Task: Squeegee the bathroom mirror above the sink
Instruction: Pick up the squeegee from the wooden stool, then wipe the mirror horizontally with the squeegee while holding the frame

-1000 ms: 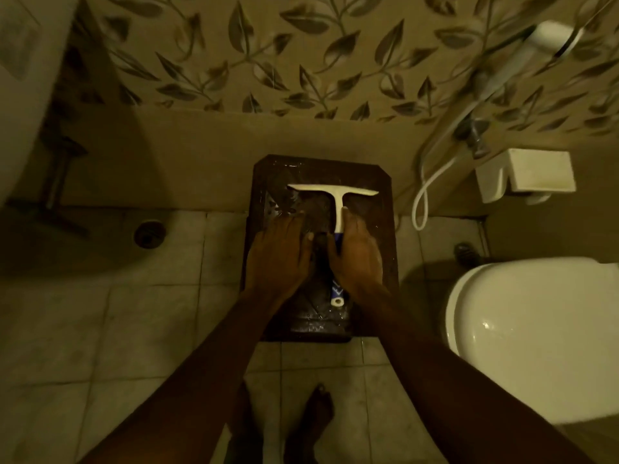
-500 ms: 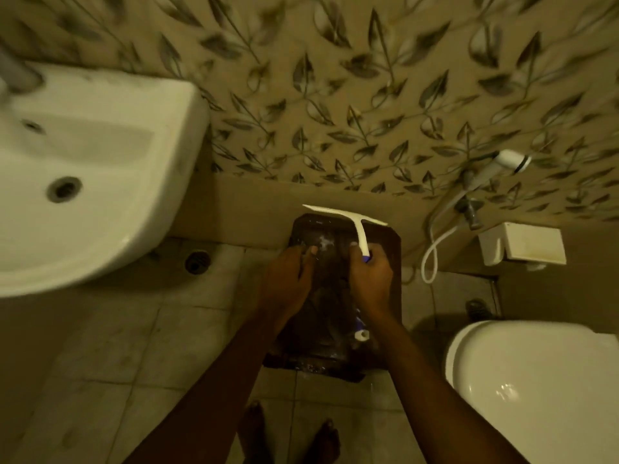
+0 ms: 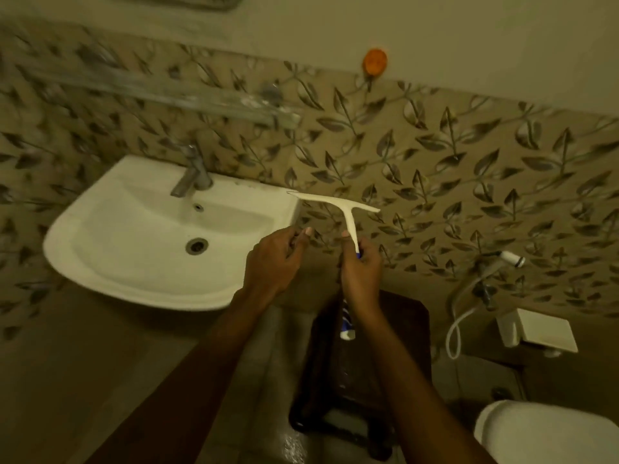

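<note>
The right grip (image 3: 360, 262) clenches the squeegee (image 3: 348, 222) low on its stiff, light handle, the correct hold; the left grip (image 3: 273, 259) curls, contents indiscernible.

We saw our two arms come in bare from the bottom edge, with no sleeve on either forearm as far as the picture reached. Our left hand (image 3: 273, 259) and right hand (image 3: 360, 267) wore no gloves, and we could make out no ring, watch or band at the wrists. The nails on a left fingertip and the right thumb showed short and plain. The dim light hid finer detail.
</note>
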Available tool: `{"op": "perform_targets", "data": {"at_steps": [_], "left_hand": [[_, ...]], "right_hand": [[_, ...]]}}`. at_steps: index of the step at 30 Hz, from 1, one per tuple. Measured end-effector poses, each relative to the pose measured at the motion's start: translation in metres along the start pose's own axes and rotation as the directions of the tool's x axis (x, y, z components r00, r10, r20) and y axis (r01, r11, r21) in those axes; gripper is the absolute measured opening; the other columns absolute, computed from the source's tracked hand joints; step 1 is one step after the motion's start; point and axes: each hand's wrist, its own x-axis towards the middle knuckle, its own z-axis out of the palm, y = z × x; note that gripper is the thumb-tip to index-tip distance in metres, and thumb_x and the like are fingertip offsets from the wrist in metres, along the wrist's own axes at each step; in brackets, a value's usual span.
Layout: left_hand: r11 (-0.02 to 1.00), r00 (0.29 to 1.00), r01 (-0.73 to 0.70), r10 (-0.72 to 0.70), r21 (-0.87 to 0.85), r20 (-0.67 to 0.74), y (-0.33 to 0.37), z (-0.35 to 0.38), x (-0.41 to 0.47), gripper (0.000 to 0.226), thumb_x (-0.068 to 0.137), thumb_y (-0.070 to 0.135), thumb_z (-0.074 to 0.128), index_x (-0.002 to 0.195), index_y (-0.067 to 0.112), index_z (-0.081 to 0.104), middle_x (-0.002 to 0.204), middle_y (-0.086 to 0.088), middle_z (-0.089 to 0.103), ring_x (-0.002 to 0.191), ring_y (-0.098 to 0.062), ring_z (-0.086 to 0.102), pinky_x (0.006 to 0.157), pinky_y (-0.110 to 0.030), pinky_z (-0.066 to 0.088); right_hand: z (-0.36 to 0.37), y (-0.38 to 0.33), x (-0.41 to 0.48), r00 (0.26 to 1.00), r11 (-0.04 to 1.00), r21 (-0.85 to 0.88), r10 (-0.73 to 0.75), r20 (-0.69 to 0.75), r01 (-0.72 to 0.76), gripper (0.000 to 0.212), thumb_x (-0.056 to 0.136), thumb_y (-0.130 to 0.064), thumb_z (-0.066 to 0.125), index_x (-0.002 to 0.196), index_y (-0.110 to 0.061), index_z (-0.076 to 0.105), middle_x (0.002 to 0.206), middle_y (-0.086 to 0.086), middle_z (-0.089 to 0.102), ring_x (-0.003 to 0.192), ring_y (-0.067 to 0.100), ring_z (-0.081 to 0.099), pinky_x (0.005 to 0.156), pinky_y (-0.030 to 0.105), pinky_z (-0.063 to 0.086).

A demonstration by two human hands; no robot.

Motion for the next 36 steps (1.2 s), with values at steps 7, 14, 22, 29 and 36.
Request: {"op": "perform_targets", "data": {"at_steps": [7, 14, 22, 29, 36], "left_hand": [[0.983, 0.991, -0.131, 0.129, 0.128, 0.024, -0.065, -0.119, 0.054, 0.067, 0.092, 0.066, 0.022, 0.078, 0.018, 0.065, 0.066, 0.004, 0.065, 0.061, -0.013, 0.059, 0.059, -0.037, 0.051], [0.962, 0.933, -0.239, 0.266, 0.132, -0.242, -0.095, -0.211, 0.14, 0.051, 0.096, 0.057, 0.033, 0.062, 0.021, 0.048, 0.052, 0.007, 0.045, 0.047, -0.012, 0.044, 0.042, -0.024, 0.028], [0.912, 0.815, -0.357, 0.41, 0.201, -0.41, -0.103, -0.271, 0.248, 0.04, 0.097, 0.051, 0.036, 0.089, 0.022, 0.063, 0.078, 0.01, 0.055, 0.071, -0.009, 0.05, 0.055, -0.024, 0.034], [0.853, 0.724, -0.352, 0.509, 0.384, -0.466, -0.092, -0.336, 0.341, 0.037, 0.097, 0.048, 0.04, 0.094, 0.019, 0.062, 0.092, 0.004, 0.063, 0.085, -0.012, 0.054, 0.054, -0.019, 0.03], [0.854, 0.657, -0.388, 0.52, 0.347, -0.546, -0.065, -0.417, 0.446, 0.033, 0.097, 0.043, 0.045, 0.113, 0.019, 0.06, 0.115, -0.003, 0.063, 0.107, -0.024, 0.056, 0.083, -0.036, 0.036]], "right_hand": [[0.113, -0.062, -0.023, 0.979, 0.974, 0.108, -0.189, -0.075, 0.197, 0.033, 0.096, -0.038, 0.055, 0.08, -0.01, 0.06, 0.053, -0.008, 0.055, 0.045, 0.007, 0.049, 0.042, 0.022, 0.041], [0.21, -0.136, -0.014, 0.911, 0.897, 0.166, -0.393, -0.121, 0.409, 0.039, 0.098, -0.035, 0.054, 0.082, 0.0, 0.055, 0.064, 0.016, 0.049, 0.051, 0.027, 0.045, 0.045, 0.034, 0.042], [0.292, -0.195, 0.025, 0.789, 0.787, 0.102, -0.588, -0.179, 0.609, 0.013, 0.097, -0.033, 0.054, 0.089, -0.027, 0.06, 0.072, 0.01, 0.063, 0.066, 0.036, 0.06, 0.057, 0.05, 0.054], [0.335, -0.268, 0.069, 0.616, 0.619, 0.067, -0.752, -0.234, 0.782, 0.012, 0.098, -0.025, 0.056, 0.088, -0.032, 0.054, 0.067, -0.008, 0.058, 0.056, 0.008, 0.058, 0.047, 0.03, 0.05], [0.335, -0.37, 0.115, 0.46, 0.481, -0.003, -0.842, -0.281, 0.877, 0.017, 0.1, -0.031, 0.05, 0.114, -0.022, 0.055, 0.083, -0.013, 0.064, 0.073, 0.0, 0.067, 0.056, 0.019, 0.056]]}}
